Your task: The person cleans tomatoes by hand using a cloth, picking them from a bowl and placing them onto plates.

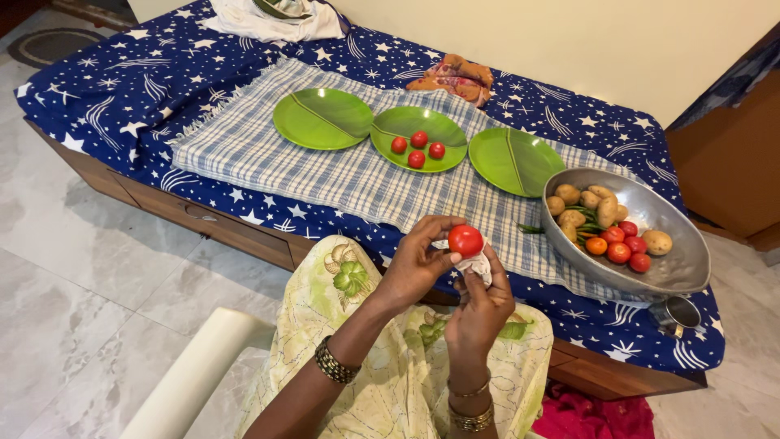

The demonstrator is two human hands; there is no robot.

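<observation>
Your left hand [414,264] pinches a red tomato [465,241] between thumb and fingertips, fingers curled about it, holding it up over your lap just short of the near edge of the bed [97,97]. Your right hand [481,305] sits directly below and touching it, fingers bunched around a small white cloth [476,265] pressed against the tomato's underside. So the tomato lies above the right hand and to the right of the left palm; the left hand carries it, the right only meets it through the cloth.

The tomato is round, so it has no long axis to speak of. It is smooth, glossy and evenly red, with no stem showing from here.

Take the middle green plate [418,138] as your landmark: the tomato is well apart from it, on the near side and a little to its right. That plate already bears four small tomatoes [418,148], close together. One green plate [322,118] stands just left of it and another [515,160] just right of it, both bare. Farther right of the middle plate, the metal bowl [682,260] holds potatoes [585,207], more tomatoes and some green beans. All three plates rest on a checked cloth [268,154].
</observation>
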